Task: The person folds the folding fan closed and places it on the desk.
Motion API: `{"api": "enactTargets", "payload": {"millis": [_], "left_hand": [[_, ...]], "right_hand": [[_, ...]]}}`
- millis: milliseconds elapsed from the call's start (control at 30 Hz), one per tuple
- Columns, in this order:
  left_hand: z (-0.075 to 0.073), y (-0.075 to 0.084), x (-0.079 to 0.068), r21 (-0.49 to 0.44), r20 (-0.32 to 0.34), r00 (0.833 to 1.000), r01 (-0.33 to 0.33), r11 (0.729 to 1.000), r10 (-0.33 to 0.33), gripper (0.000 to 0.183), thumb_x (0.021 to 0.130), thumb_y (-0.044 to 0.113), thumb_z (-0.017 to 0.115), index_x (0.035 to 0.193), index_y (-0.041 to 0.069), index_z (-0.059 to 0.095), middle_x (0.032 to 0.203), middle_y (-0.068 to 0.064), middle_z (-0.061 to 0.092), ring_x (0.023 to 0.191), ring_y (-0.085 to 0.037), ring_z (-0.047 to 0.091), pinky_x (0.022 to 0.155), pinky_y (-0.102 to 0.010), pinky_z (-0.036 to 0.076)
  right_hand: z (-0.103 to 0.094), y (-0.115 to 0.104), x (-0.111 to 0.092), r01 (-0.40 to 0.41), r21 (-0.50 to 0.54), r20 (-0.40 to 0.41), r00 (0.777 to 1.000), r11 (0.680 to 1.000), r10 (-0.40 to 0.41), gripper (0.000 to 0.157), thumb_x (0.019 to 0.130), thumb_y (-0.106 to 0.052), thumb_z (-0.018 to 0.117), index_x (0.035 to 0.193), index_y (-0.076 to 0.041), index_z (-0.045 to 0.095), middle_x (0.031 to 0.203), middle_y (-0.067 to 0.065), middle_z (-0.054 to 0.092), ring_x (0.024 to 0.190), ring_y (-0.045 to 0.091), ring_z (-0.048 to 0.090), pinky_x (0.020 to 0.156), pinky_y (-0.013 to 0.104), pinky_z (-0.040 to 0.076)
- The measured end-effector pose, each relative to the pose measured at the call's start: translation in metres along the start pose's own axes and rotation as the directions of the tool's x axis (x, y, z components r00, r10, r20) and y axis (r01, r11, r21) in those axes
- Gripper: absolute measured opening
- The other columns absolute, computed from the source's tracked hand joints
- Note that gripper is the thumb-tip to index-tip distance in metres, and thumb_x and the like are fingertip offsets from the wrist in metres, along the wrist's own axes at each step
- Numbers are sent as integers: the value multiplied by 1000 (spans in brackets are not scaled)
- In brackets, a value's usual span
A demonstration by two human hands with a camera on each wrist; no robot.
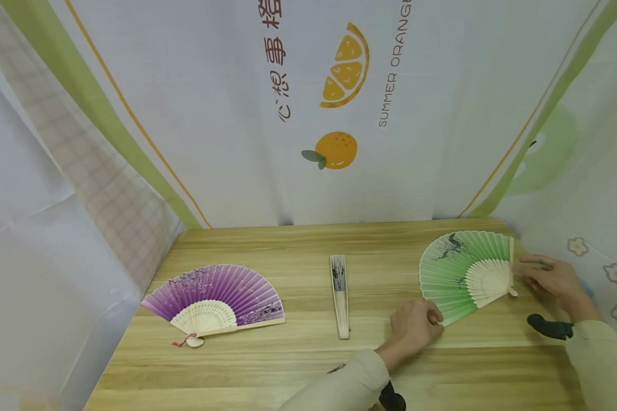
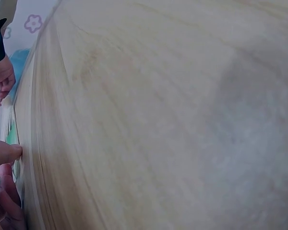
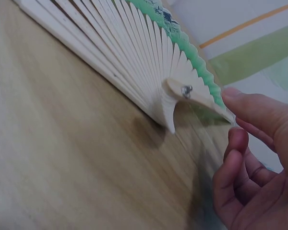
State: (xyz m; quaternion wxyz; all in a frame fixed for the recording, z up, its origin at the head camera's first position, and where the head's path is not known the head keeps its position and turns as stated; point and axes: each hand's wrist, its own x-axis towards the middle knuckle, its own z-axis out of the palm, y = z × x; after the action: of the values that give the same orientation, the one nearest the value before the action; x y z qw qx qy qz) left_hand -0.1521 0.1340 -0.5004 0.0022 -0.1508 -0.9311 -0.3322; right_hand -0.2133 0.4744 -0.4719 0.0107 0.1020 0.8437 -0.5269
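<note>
A green folding fan (image 1: 442,274) lies spread at the right of the table, its pale ribs (image 3: 134,52) meeting at a rivet near the right hand. My left hand (image 1: 413,326) pinches the fan's lower left corner between thumb and fingers; in the left wrist view only a sliver of the fan shows beside that hand (image 2: 7,182). At the opposite side, my right hand (image 1: 552,279) holds the outer rib, which runs between its thumb and forefinger in the right wrist view, where the hand (image 3: 259,158) has its other fingers curled.
A purple folding fan (image 1: 221,294) lies spread at the left of the wooden table (image 1: 298,365), a red tassel at its pivot. Between the two spread fans is a folded fan (image 1: 340,297). White printed cloth (image 1: 226,142) hangs behind the table and along its sides.
</note>
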Motion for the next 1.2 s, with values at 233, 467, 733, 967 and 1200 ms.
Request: {"api": "enactTargets", "payload": {"millis": [233,467,733,967,1200], "left_hand": [[-2,-2,1,1,-18,1000,-5,1000,5,17,77,21,86,75,32,73,63,25,48,59,8,43,52,-20,33],[-1,-2,2,-23,-7,1000,15,1000,-15,18,77,20,86,75,32,72,62,25,47,59,7,43,52,-21,33],[-2,-1,1,-30,-6,1000,12,999,-12,17,77,20,86,75,31,73,63,25,47,59,7,43,53,-21,33],[-2,-2,0,-44,-15,1000,0,999,-1,18,77,18,86,74,29,73,62,24,47,59,6,43,52,-21,34],[-1,-2,1,-34,-12,1000,16,999,-17,19,77,18,87,73,30,72,62,24,47,59,6,43,52,-21,34]], "right_hand": [[-2,-2,-1,-49,96,52,998,994,44,24,96,-21,74,90,-44,70,73,0,66,61,10,60,56,26,53],[-2,2,2,-72,116,80,995,991,62,23,96,-21,74,91,-43,69,77,-2,67,64,9,60,56,25,53],[1,6,4,-69,111,121,991,991,56,16,98,-21,71,92,-36,70,77,-2,65,62,6,57,55,22,52],[4,7,5,-47,49,142,989,998,39,10,102,-22,66,96,-23,74,74,0,58,57,5,52,51,22,48],[5,9,7,-53,-7,151,987,999,53,22,104,-26,63,107,-6,73,72,-1,54,56,6,50,51,23,47]]}}
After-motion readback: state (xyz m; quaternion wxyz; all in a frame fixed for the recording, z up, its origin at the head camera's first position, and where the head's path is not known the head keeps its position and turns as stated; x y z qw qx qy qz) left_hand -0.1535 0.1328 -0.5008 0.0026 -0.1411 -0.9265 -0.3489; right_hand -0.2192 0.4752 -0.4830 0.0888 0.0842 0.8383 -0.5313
